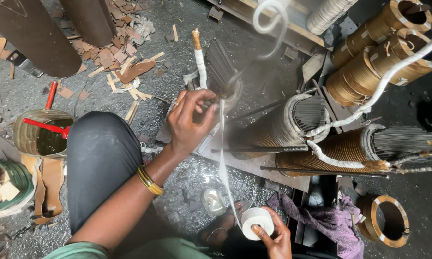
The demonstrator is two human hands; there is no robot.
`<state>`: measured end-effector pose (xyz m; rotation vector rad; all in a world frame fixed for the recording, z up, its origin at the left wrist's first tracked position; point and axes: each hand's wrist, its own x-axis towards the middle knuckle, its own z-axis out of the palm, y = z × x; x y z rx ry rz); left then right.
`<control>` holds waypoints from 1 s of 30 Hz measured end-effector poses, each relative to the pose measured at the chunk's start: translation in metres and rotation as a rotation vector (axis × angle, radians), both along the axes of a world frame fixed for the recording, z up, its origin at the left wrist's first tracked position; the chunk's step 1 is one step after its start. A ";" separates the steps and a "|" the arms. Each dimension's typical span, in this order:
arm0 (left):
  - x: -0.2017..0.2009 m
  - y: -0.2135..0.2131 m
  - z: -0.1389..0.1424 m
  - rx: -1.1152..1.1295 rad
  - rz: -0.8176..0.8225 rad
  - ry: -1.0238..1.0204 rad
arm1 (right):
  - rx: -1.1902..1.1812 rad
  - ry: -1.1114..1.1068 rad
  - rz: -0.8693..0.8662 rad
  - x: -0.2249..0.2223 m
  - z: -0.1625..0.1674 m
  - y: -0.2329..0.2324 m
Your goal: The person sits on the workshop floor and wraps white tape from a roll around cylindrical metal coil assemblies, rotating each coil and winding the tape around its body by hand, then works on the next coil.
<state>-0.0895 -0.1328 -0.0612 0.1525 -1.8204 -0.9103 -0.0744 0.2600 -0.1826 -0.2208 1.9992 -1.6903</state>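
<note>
My left hand [189, 120] reaches forward and pinches a lead wire where it leaves a wound coil [221, 72] near the middle of the view. A white tape strip [223, 163] runs from that spot down to a white tape roll [256, 222], which my right hand [273, 237] grips at the bottom edge. A white-wrapped lead with a brown tip [199, 60] stands up just left of the coil. Gold bangles circle my left wrist [150, 181].
Two more copper-wound coils on laminated cores [293, 124], [355, 146] lie to the right, with white sleeved leads and threaded rods. Brown ring coils [379, 52] are stacked upper right, another [389, 220] lower right. A purple cloth [326, 220], scrap card pieces [115, 48] and a basket with a red tool [41, 132] lie around.
</note>
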 end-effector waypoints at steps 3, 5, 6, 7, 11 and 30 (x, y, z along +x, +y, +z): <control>-0.002 -0.002 0.000 -0.085 0.050 0.031 | 0.042 -0.135 -0.045 -0.003 0.013 -0.001; 0.007 0.008 0.005 -0.218 0.148 0.098 | 0.128 -0.076 -0.007 -0.006 0.030 0.008; 0.012 0.014 0.008 -0.330 -0.015 0.106 | 0.174 -0.045 0.012 -0.009 0.039 0.014; 0.021 0.025 0.010 -0.436 -0.175 0.113 | 0.228 0.084 0.077 -0.010 0.048 0.024; 0.075 0.091 0.000 -0.411 -0.738 0.042 | 0.329 0.488 0.182 -0.015 0.080 0.061; 0.082 -0.117 0.280 -1.002 -0.432 -0.282 | -0.383 0.852 -0.330 -0.027 0.178 0.025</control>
